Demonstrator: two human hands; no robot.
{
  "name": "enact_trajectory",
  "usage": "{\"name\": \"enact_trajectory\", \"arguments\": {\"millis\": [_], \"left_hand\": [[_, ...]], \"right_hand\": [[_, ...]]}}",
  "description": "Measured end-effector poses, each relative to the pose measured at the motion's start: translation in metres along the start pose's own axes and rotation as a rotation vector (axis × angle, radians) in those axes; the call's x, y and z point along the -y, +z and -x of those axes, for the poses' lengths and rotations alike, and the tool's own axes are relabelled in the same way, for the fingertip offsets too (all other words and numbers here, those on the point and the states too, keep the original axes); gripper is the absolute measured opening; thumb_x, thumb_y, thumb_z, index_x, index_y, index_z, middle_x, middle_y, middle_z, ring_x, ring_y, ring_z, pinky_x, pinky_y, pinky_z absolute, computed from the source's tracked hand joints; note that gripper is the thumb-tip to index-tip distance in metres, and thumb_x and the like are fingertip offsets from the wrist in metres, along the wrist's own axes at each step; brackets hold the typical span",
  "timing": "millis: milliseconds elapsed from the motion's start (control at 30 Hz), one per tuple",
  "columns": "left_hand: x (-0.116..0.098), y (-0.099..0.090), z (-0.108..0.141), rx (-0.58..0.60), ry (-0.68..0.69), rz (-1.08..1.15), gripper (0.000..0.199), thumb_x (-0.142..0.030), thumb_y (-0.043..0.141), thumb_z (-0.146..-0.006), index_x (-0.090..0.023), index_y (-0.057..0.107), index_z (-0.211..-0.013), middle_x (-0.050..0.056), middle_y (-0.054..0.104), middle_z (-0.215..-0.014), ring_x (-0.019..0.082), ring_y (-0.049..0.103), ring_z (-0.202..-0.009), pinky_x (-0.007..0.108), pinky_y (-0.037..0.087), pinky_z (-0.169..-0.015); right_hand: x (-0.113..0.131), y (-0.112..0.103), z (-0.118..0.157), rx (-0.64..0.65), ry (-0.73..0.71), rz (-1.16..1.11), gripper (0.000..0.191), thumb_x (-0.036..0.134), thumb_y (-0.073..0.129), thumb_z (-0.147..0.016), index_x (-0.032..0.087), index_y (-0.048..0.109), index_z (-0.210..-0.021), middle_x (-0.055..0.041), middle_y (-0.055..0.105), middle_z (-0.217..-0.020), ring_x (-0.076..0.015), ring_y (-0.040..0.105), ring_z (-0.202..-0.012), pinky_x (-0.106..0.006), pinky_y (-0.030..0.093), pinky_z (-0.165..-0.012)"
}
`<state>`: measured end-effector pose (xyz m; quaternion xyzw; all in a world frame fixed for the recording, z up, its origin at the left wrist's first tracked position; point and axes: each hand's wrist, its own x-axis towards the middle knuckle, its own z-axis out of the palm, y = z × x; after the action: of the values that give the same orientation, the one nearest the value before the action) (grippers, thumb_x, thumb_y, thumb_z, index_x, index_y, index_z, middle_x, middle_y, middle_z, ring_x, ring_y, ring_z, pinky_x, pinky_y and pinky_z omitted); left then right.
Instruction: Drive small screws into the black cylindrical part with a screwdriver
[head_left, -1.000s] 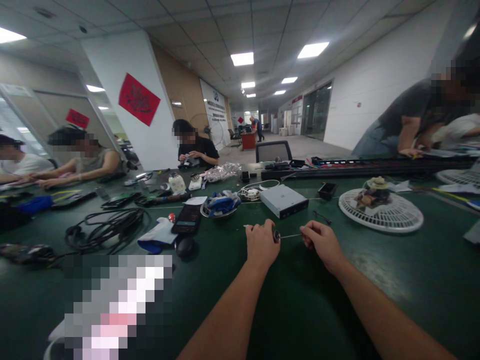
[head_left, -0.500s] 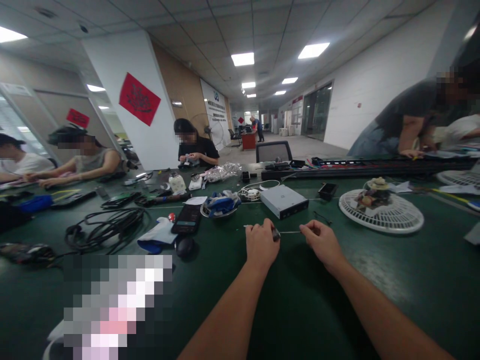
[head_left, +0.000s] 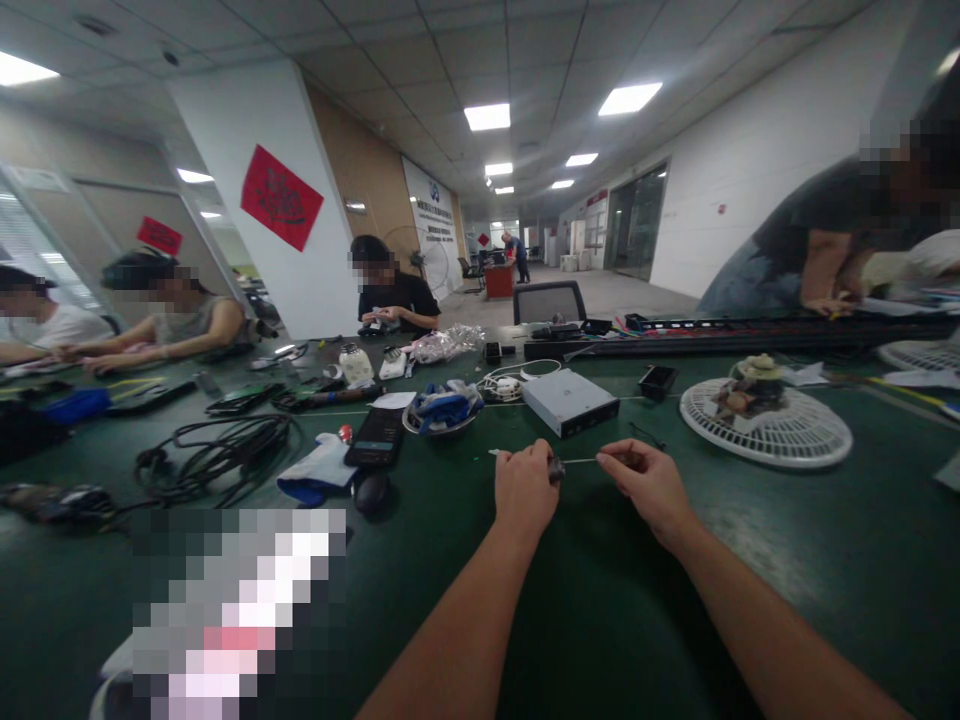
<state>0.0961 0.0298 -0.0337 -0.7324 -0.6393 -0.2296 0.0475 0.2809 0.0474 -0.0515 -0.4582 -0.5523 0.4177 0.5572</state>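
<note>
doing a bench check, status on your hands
Left hand gripping small dark fitting on thin wire. Right hand pinching the wire. Grey metal box ahead, clear of both hands.

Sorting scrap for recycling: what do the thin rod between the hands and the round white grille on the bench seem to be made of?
The thin, straight silvery rod looks like metal wire, judging by its pale sheen, though it is too thin to be sure. The round white fan grille looks like moulded plastic, with matte, evenly formed ribs.
</note>
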Motion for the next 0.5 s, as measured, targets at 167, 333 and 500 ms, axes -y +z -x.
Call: {"name": "enact_trajectory", "arguments": {"millis": [167,333,500], "left_hand": [[-0.0006,-0.002,0.0007,-0.037,-0.009,0.011,0.018,-0.018,0.064,-0.084,-0.024,0.055,-0.098,0.0,0.069,-0.097,0.021,0.063,-0.093,0.036,0.032,-0.084],[0.0005,-0.002,0.001,-0.067,0.004,0.021,0.017,-0.017,0.063,-0.084,-0.024,0.055,-0.098,0.0,0.067,-0.097,0.02,0.061,-0.091,0.036,0.033,-0.083],[0.0011,-0.0014,0.0004,-0.071,-0.006,0.031,0.02,-0.018,0.066,-0.082,-0.024,0.056,-0.098,0.0,0.067,-0.097,0.021,0.06,-0.091,0.037,0.033,-0.084]], "right_hand": [[-0.0002,-0.0006,-0.0002,-0.022,0.032,-0.009,0.038,0.046,0.083,-0.068,0.016,0.074,-0.09,-0.0016,0.062,-0.069,-0.0131,0.05,-0.058,-0.025,0.035,-0.05],[0.0013,0.0002,-0.0014,-0.01,0.076,-0.133,0.043,0.056,0.076,-0.076,0.015,0.073,-0.088,0.0031,0.05,-0.056,-0.0099,0.04,-0.049,-0.024,0.028,-0.045],[0.0035,0.0017,-0.0001,0.033,0.072,-0.179,0.045,0.061,0.069,-0.081,0.016,0.069,-0.084,0.0024,0.053,-0.057,-0.0108,0.047,-0.049,-0.024,0.033,-0.045]]}}
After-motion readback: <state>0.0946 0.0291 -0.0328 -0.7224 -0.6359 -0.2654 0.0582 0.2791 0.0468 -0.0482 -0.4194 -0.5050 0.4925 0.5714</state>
